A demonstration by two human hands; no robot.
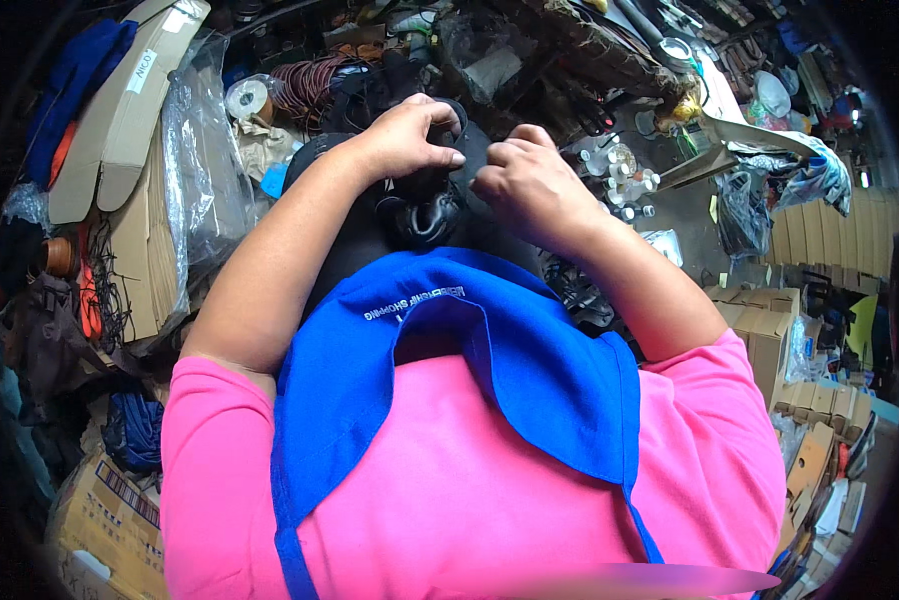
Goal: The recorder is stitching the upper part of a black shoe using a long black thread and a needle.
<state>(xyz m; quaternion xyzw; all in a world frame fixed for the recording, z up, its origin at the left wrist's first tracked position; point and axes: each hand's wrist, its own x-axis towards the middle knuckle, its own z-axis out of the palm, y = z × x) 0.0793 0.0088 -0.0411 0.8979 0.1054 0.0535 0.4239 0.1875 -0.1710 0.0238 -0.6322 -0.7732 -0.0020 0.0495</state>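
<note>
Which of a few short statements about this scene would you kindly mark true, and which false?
1. A blue apron lies over the pink shirt. True.
2. The left hand and right hand are clasped together. False: a gap shows between them.
3. Small pale containers cluster to the right of the right hand. True.
4. Both forearms are covered. False: they are bare.
5. The white spool is right of the hands. False: it is left of them.
</note>
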